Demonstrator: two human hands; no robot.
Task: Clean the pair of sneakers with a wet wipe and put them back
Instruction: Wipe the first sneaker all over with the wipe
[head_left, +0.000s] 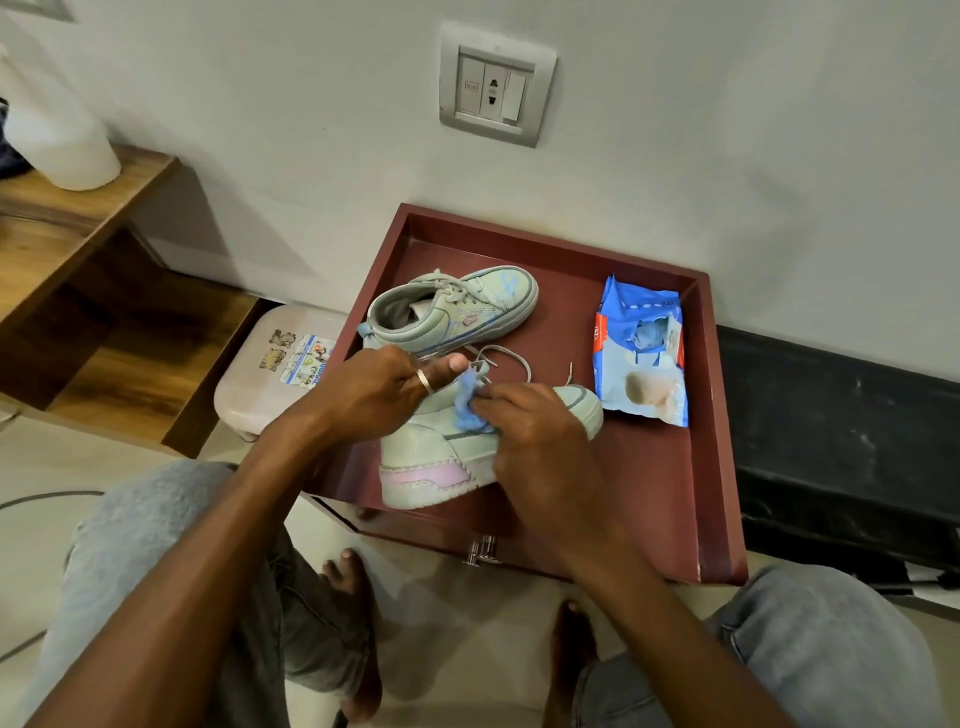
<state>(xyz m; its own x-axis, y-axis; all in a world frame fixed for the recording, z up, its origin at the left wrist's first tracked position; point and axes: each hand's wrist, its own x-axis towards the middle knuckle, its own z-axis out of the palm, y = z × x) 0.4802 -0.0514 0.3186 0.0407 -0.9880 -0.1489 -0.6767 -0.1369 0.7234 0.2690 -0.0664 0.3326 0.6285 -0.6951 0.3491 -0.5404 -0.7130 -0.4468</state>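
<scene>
The near sneaker (431, 457) lies on its sole at the worktop's (649, 467) 7 o'clock edge, toe toward 2 o'clock. The left hand (374, 389) grips it over the collar, fingers curled. The right hand (540, 436) pinches a crumpled blue wipe (467, 408) against the upper, just below the loose laces (498, 358).

The step looks like wiping this shoe's side and tongue. To do it well, keep the left hand's hold firm so the shoe cannot slide off the edge. Refold the wipe to a fresh face, rub along the seams and sole rim, and lift the laces clear.

The far sneaker (452, 312) stands at 12 o'clock from the near one, with blue marks on its side. The pack (641, 353) lies open at 2 o'clock; its print is too small to read. At 9 o'clock, off the worktop, a stool (244, 395) carries a sticker (306, 358), also unreadable.
</scene>
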